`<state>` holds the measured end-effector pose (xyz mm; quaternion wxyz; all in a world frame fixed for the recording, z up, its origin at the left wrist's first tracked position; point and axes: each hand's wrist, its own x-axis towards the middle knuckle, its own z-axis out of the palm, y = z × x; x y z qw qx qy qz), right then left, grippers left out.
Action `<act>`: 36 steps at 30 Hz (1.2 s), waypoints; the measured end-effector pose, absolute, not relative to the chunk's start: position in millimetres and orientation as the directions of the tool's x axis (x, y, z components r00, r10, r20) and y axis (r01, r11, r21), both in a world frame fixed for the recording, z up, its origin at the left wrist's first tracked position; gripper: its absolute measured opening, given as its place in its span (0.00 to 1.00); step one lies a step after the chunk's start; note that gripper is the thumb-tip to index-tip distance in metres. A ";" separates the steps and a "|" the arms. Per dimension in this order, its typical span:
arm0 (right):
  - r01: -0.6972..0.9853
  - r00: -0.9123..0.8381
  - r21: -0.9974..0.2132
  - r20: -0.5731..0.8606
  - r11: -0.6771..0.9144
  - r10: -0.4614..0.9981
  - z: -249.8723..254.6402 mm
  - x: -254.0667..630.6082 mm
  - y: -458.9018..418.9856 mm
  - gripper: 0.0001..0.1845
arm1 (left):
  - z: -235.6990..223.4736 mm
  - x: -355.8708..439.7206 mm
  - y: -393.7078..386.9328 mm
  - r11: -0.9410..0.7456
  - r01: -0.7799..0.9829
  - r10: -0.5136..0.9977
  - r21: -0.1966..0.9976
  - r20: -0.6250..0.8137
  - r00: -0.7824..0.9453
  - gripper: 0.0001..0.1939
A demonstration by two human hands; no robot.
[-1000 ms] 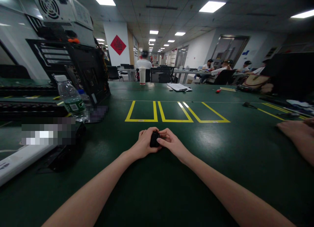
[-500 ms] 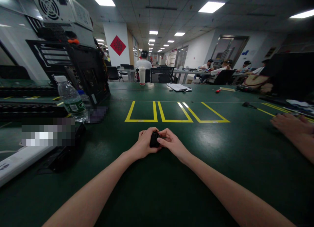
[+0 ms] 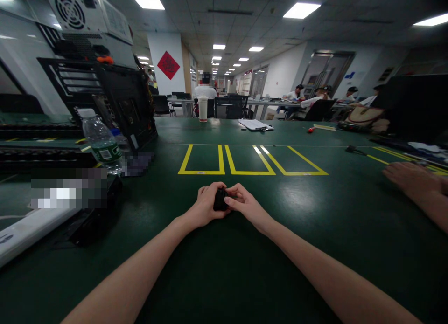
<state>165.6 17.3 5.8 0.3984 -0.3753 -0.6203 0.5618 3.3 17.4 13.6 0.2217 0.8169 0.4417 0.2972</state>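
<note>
Left hand [image 3: 205,203]: curled around the left side of a small black object [image 3: 220,199], fingers over the far side, thumb along the near side; parted only as far as the object's breadth.

Right hand [image 3: 246,205]: thumb and fingertips drawn together in a pinch at the object's right side.

Small black object: one, between the two hands, low over the near part of the green table [image 3: 224,277]; whether it touches the surface cannot be told. Details hidden by the fingers.

Step in hand: two-handed handling, apparently – the left steadying, the right working at the edge. Any further move seems to call for a firm left hold and fine fingertip control from the right.

Beyond: three yellow tape outlines [image 3: 249,173]; a clipboard [image 3: 255,124]; a white cup [image 3: 203,108].

To the left: a plastic bottle [image 3: 107,149], upright, near a black computer frame [image 3: 122,105].

Far right: a co-worker's hand [image 3: 411,179], well apart.
</note>
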 end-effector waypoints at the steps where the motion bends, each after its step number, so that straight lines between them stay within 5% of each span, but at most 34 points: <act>1: 0.018 -0.395 -0.996 0.071 0.085 0.916 4.8 165.3 18.0 0.13 | 14.1 3.5 17.2 -0.508 0.591 0.855 0.627 0.284 0.434 0.28; 12: 0.046 -0.434 -0.997 0.035 0.061 0.900 9.2 167.9 16.3 0.14 | 28.9 0.7 10.2 -0.499 0.588 0.847 0.637 0.212 0.488 0.26; 36: 0.034 -0.368 -0.998 0.030 0.046 0.929 3.9 165.9 19.5 0.16 | 14.8 -0.2 17.4 -0.571 0.567 0.813 0.594 0.310 0.493 0.27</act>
